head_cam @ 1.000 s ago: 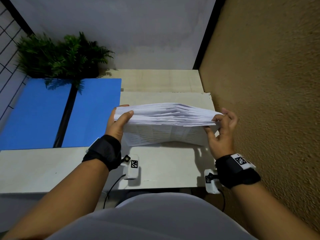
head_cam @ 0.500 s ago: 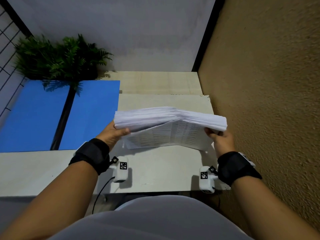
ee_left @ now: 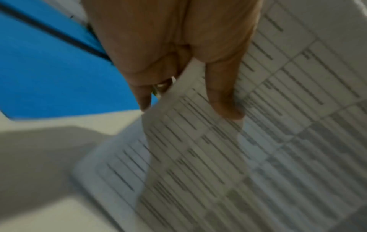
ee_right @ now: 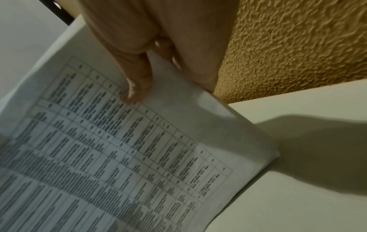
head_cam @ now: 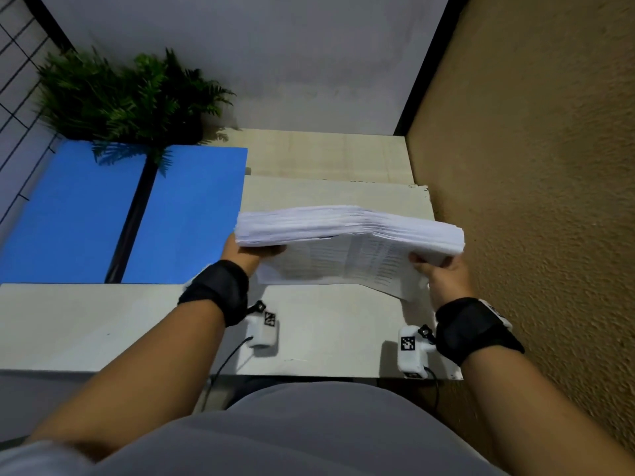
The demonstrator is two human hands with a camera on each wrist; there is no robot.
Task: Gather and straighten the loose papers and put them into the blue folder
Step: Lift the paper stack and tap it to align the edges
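Note:
A thick stack of white printed papers (head_cam: 347, 231) is held on edge above the pale table (head_cam: 326, 328), its printed face turned toward me. My left hand (head_cam: 245, 254) pinches the stack's left end, thumb on the near face (ee_left: 224, 100). My right hand (head_cam: 441, 273) grips the right end, thumb pressed on the printed sheet (ee_right: 137, 87). The sheets' top edges are nearly level. The blue folder (head_cam: 137, 214) lies open and flat on the table's left, with a black spine down its middle; it also shows blue in the left wrist view (ee_left: 49, 75).
A potted fern (head_cam: 120, 97) stands at the back left and overhangs the folder's far edge. A rough tan wall (head_cam: 532, 166) runs close along the table's right side. A grey wall closes the back. My lap is under the table's near edge.
The stack has tipped its top edge away from me and dropped slightly, showing more of the printed face. Both hands have shifted lower and nearer to me.

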